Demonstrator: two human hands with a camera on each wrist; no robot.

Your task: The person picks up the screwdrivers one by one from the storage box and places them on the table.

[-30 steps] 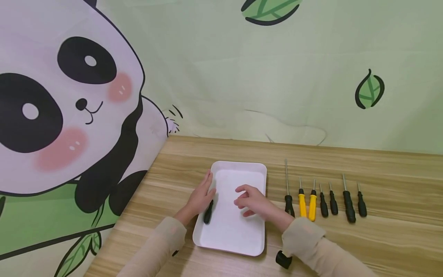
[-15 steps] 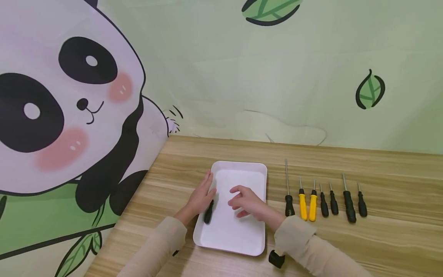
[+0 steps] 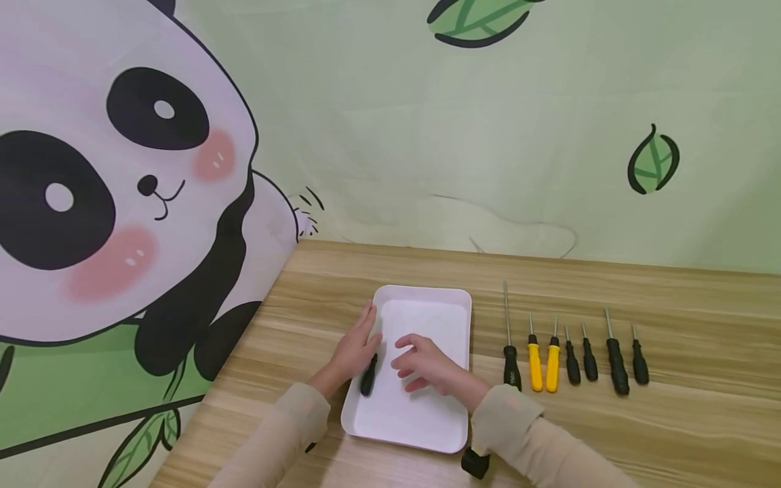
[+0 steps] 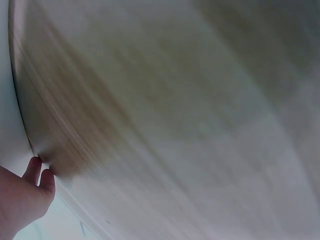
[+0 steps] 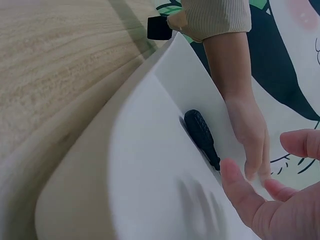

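A white rectangular tray (image 3: pixel 421 410) lies on the table with a small black-handled screwdriver (image 3: pixel 369 377) inside along its left wall. My left hand (image 3: pixel 356 343) rests against the tray's left rim, its fingers straight. Part of the screwdriver's shaft is hidden by that hand in the head view. Over the middle of the tray my right hand (image 3: pixel 430 366) hovers with loosely bent, spread fingers and nothing in them. The right wrist view shows the screwdriver handle (image 5: pixel 200 135) just past my right fingertips, apart from them.
To the right of the tray several screwdrivers stand in a row: a long black one (image 3: pixel 511 366), two yellow ones (image 3: pixel 535 366), and black ones such as the thick one (image 3: pixel 617 366). The wooden table (image 3: pixel 702 420) meets a panda-printed backdrop (image 3: pixel 390 135) behind and at the left.
My right hand has moved a little to the left across the tray, toward the screwdriver in it. My left hand and the tray have stayed in place.
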